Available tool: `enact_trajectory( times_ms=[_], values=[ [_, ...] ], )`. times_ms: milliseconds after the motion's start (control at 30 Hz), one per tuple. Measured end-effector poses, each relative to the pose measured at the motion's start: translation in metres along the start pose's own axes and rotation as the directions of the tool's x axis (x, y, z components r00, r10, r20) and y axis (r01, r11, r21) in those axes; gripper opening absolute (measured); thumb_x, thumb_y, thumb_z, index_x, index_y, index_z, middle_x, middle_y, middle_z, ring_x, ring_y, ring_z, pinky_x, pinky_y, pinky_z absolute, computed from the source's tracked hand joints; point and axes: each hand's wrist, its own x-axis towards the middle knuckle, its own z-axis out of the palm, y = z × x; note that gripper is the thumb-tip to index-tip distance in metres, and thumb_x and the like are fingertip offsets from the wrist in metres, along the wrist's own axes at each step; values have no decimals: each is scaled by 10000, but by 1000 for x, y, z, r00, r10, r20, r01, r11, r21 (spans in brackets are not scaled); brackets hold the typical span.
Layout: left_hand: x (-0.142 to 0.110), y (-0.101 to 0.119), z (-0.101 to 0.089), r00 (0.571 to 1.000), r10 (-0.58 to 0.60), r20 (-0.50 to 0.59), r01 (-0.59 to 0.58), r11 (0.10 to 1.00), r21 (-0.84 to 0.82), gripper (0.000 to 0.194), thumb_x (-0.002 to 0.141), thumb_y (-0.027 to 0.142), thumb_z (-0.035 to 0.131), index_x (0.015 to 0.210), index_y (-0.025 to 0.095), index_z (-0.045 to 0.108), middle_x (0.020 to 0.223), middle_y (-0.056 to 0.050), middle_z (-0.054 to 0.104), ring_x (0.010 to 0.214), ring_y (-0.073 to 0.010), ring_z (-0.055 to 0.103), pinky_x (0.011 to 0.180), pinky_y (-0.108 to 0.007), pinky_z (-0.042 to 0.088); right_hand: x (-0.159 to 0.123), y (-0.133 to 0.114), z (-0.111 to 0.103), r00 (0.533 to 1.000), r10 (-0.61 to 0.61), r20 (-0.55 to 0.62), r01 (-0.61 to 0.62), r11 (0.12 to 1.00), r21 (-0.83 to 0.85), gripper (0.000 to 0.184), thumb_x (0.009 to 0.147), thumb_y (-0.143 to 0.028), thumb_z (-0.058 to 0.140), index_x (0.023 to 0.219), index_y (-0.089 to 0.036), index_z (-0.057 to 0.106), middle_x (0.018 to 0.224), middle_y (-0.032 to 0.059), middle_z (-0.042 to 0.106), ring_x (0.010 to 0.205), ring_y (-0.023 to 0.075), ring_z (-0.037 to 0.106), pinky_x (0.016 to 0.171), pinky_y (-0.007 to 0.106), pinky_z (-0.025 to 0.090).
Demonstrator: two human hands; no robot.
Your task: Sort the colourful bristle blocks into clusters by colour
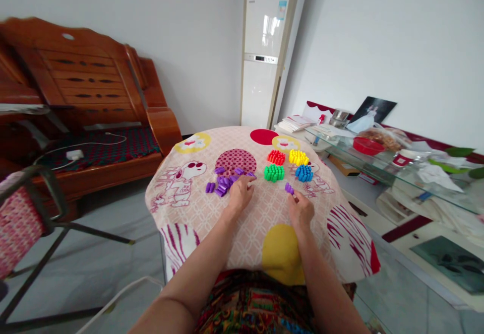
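Note:
Loose purple plastic pieces, small and ridged, lie in a scattered heap point(223, 185) on the left of the cloth-covered table. My left hand point(241, 194) is at the right edge of this heap, its fingers stretched out and apart, the fingertips close to a purple piece. Over the table's right half, my right hand point(301, 209) pinches a purple plastic piece point(289, 188) between thumb and fingers. Beyond my hands stand tight blocks of similar pieces: red point(276, 157), yellow point(298, 157), green point(274, 173) and blue point(304, 173).
A patterned tablecloth point(242, 233) covers the round-edged table. To the right is a glass-topped stand point(393, 165) with a red bowl point(368, 145), a paper cup point(403, 158) and papers. A wooden bench point(91, 87) is at left, with a folding chair point(22, 218) nearer.

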Motion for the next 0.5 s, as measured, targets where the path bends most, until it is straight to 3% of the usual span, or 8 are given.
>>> enact_trajectory(
  times_ms=[67,167,300,400,500],
  values=[
    [-1,-9,-8,998,-60,19,57,993,106,321,806,138,605,1113,173,692,1138,-101,709,1027,-217,663,925,-321,512,5,0,-1,998,27,50,-21,992,-122,324,895,-374,528,1014,-188,766,842,106,727,712,188,584,609,275,310],
    [-3,-18,-11,994,-43,98,23,980,197,343,768,156,640,1108,161,686,1168,-116,696,1111,-242,639,967,-337,495,12,-1,-3,987,18,160,20,973,-232,278,891,-363,557,922,-203,782,853,110,729,713,188,594,589,274,294],
    [-4,-25,-9,986,12,164,-42,982,182,414,710,151,670,1123,182,679,1096,-92,715,1067,-245,654,968,-355,498,13,1,-4,989,-4,149,40,970,-239,270,895,-383,568,884,-208,774,812,91,729,681,174,582,565,272,266],
    [-5,-24,-10,994,45,95,-56,992,109,429,705,128,650,1129,186,679,1140,-94,703,1076,-235,648,964,-338,503,10,6,-3,994,-13,106,36,976,-215,275,899,-386,562,883,-201,766,785,84,721,654,165,557,562,275,246],
    [-5,-22,-17,997,48,-59,-44,996,83,345,769,149,593,1098,179,690,1164,-98,695,1119,-234,623,1008,-353,481,8,9,-2,996,-29,90,44,983,-177,270,893,-379,565,866,-197,763,753,78,706,633,161,531,562,279,229]
  ],
)
